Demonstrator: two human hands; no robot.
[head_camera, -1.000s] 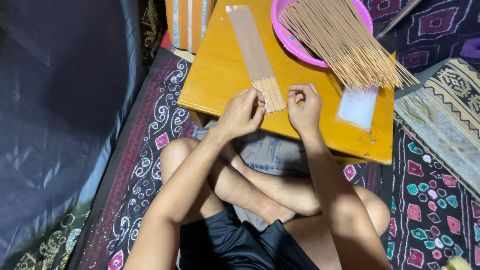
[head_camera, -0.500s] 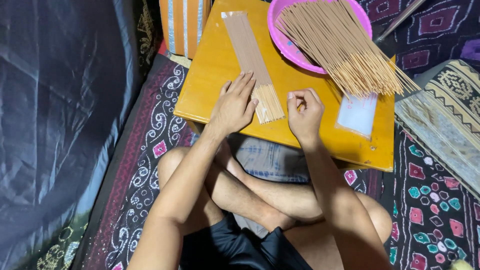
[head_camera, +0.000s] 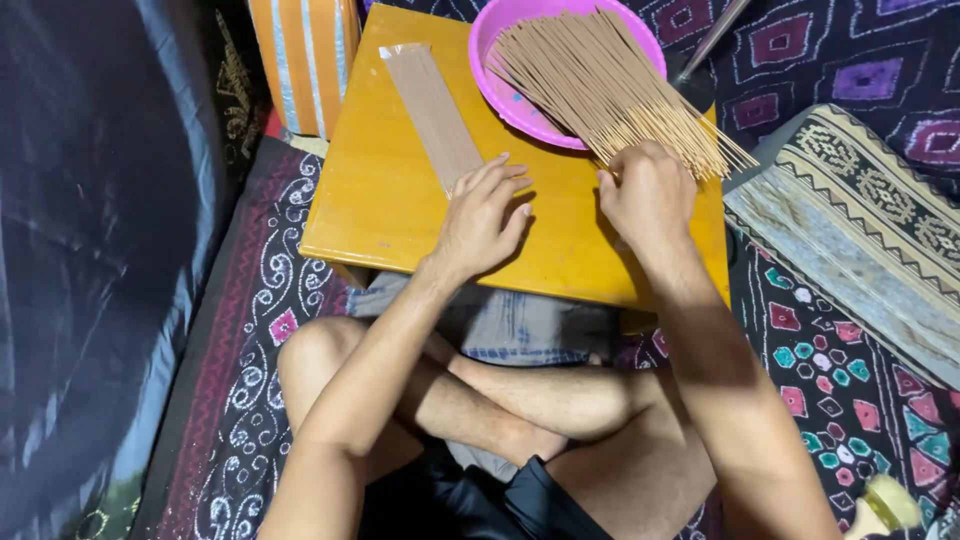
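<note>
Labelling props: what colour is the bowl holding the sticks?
Pink bowl; head view shows it best.

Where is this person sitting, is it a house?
Probably a home floor used for handwork: the person sits cross-legged on a patterned dark floor cloth at a low yellow wooden table, with a round pink plastic basin of thin tan sticks.
</note>
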